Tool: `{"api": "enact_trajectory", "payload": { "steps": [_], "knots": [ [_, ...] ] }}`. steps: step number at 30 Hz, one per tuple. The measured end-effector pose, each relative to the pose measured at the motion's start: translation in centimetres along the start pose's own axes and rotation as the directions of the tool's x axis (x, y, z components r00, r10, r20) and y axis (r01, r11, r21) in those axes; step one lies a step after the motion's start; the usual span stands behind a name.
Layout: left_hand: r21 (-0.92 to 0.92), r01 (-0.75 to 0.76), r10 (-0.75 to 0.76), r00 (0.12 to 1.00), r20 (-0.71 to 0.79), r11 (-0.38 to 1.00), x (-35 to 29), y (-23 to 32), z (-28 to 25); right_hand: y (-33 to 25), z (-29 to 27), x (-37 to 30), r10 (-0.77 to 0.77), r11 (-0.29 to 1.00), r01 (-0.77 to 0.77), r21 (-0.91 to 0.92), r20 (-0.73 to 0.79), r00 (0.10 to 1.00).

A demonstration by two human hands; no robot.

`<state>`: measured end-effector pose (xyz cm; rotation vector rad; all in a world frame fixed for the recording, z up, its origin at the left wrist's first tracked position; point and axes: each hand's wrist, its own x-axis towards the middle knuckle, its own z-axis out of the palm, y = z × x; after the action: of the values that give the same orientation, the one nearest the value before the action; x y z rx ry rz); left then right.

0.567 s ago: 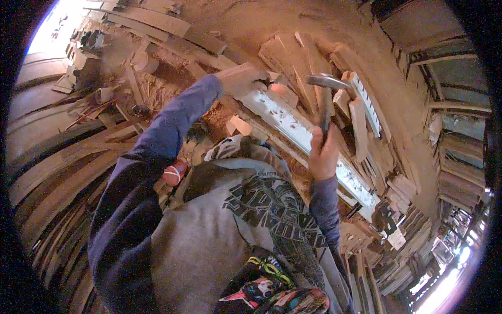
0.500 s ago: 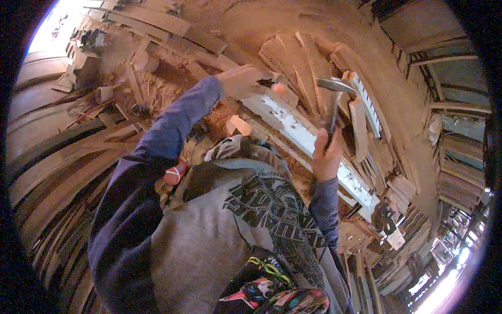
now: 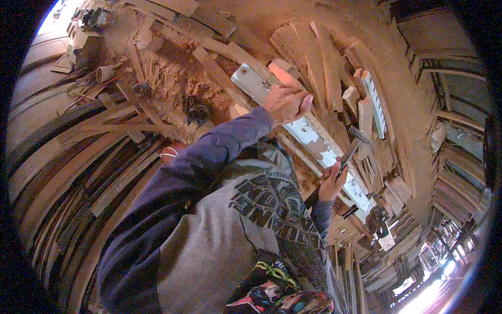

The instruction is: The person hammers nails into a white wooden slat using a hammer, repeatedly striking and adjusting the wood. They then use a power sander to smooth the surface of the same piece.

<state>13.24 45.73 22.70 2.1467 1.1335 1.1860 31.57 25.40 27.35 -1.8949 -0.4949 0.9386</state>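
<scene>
A long board with a white, worn face (image 3: 306, 134) runs diagonally from upper middle to lower right in front of me. My left hand (image 3: 286, 103) is closed over the board's upper part, fingers curled; whatever they hold is hidden. Lower down the same board, my right hand (image 3: 331, 182) grips a hammer (image 3: 361, 136) by its handle. The hammer's metal head points up and to the right, apart from the board. A reddish-lit wood block (image 3: 286, 76) lies beside the board's upper end.
Loose planks (image 3: 308, 57) fan out beyond the board, with a white notched strip (image 3: 374, 104) at their right. Curved timber lengths (image 3: 78, 183) are stacked at the left. A pale bucket (image 3: 149, 41) stands among sawdust and offcuts at upper left. A dark tool (image 3: 377, 220) sits by the board's lower end.
My left hand has moved right and down along the board, uncovering its upper end. My right hand has lowered slightly, and the hammer head has swung down and to the right.
</scene>
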Motion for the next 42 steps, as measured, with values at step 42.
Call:
{"api": "enact_trajectory", "payload": {
  "steps": [42],
  "knots": [
    [-0.172,0.27,-0.13,0.815,0.565,0.947,1.0,2.3,-3.3,4.3,-1.0,-3.2,-0.225,0.942,0.233,-0.24,0.059,0.972]
  ]
}}
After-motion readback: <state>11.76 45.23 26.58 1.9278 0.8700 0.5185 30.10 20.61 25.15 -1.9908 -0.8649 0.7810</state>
